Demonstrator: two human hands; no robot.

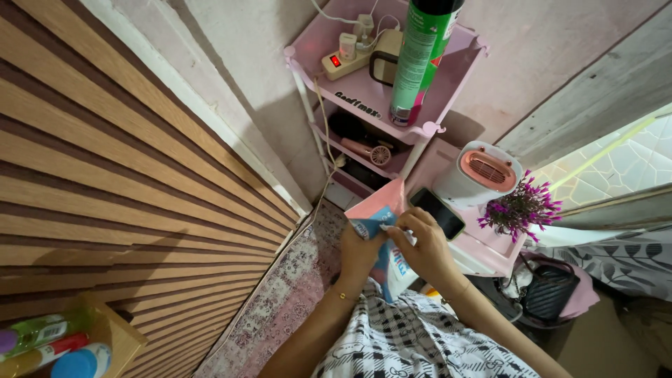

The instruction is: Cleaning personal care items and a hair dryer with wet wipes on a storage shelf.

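Blue-and-white packet (389, 259) held at centre, near the pink table's (490, 253) near-left edge | left hand (360, 248) grasps its top-left corner | right hand (423, 245) pinches its top edge | black phone (437, 213) lies just beyond on the table

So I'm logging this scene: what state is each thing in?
Blue-and-white packet: held by both hands, top being pinched.
Left hand: gripping the packet.
Right hand: fingers pinching its top.
Power strip: switch lit red.
Phone: screen dark.
Green spray can: upright.
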